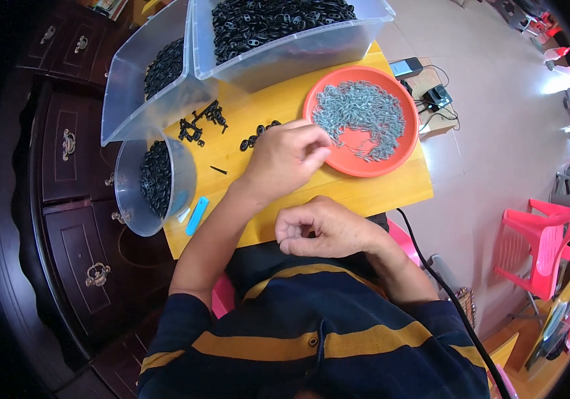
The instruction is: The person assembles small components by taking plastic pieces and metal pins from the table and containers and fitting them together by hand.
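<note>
My left hand (286, 158) reaches over the yellow table to the near-left rim of an orange round tray (361, 166). Its thumb and fingers are drawn together, and whatever they hold is too small to make out. Small silvery metal pieces (365, 110), like hooks or pins, are heaped in the tray. Close to my body, at the table's front edge, my right hand (325, 227) is curled closed; its fingers hide what is inside. Just beyond my left hand lie several small black oval parts (252, 141), partly covered by it.
Clear plastic bins (298, 56) of black parts stand at the back, with a round clear tub (188, 179) at left. Loose black pieces (203, 123), a blue tool (197, 216) and a thin black piece (218, 170) lie nearby. Dark drawers (72, 139) flank the left; a pink chair (541, 249) stands right.
</note>
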`<state>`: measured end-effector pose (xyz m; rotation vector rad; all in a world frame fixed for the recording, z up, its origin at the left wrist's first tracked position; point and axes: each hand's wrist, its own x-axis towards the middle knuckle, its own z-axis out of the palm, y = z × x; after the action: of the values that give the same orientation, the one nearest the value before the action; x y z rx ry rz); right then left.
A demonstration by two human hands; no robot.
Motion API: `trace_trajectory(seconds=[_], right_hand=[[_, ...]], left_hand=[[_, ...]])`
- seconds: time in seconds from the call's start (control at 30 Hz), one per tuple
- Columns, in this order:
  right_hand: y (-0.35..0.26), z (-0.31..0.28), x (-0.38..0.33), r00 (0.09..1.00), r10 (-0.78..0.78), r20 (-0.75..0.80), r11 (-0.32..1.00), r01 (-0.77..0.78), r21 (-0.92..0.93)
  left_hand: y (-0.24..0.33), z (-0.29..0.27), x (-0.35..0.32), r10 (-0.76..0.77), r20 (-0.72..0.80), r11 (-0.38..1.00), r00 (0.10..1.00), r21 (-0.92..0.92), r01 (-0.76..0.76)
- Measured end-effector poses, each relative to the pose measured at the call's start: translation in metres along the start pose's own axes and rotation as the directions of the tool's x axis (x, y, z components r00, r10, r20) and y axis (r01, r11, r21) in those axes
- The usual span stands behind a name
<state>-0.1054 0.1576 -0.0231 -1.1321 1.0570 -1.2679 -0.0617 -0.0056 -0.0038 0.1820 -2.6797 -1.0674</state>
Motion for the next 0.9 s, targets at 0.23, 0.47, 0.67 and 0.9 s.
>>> trace_trajectory(seconds=[0.23, 0.47, 0.67, 0.9], right_hand=[[-0.003, -0.003, -0.001, 0.987, 0.014, 0.160, 0.997, -0.002, -0.076], [-0.001, -0.002, -0.001, 0.990, 0.001, 0.144, 0.987, 0.022, -0.160], [-0.002, -0.003, -0.001, 0.991, -0.035, 0.127, 0.989, 0.052, -0.140], [-0.002, -0.004, 0.000, 0.993, 0.004, 0.122, 0.993, 0.010, -0.115]], left_hand=[[0.000, 0.045, 0.039, 0.093, 0.069, 0.975, 0.993, 0.198, -0.105], [0.004, 0.070, 0.057, 0.070, 0.161, 0.932, 0.984, 0.342, -0.122], [0.014, 0.072, 0.065, 0.006, 0.283, 0.890, 0.959, 0.435, -0.134], [0.005, 0.041, 0.052, 0.132, 0.094, 0.954, 0.987, 0.257, -0.152]])
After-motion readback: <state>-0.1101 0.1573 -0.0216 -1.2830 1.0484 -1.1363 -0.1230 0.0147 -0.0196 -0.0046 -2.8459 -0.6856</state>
